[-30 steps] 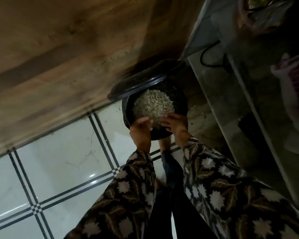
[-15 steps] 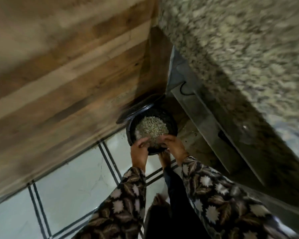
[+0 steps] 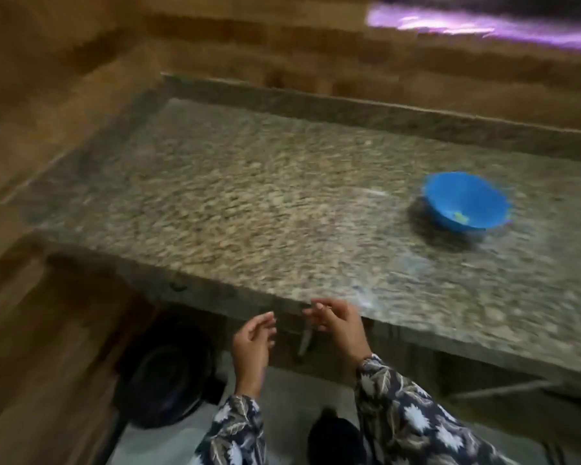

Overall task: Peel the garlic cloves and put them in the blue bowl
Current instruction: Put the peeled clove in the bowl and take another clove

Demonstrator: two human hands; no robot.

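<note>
The blue bowl (image 3: 467, 204) stands on the right part of the speckled stone counter (image 3: 249, 203), with a small yellowish bit at its bottom. My left hand (image 3: 254, 344) and my right hand (image 3: 336, 325) hover side by side just below the counter's front edge, well to the left of the bowl. The fingers of both hands are loosely curled, and I see nothing held in either. The frame is blurred by motion. No garlic clove shows plainly.
A dark round bin (image 3: 168, 374) sits on the floor under the counter, left of my hands. Wood-look wall panels (image 3: 64, 95) close off the left and back. A low stone ledge (image 3: 349, 109) runs along the counter's back.
The view has swung up from the bin of peels on the floor to the counter top. Both hands have left the bin's rim and risen to the counter's front edge.
</note>
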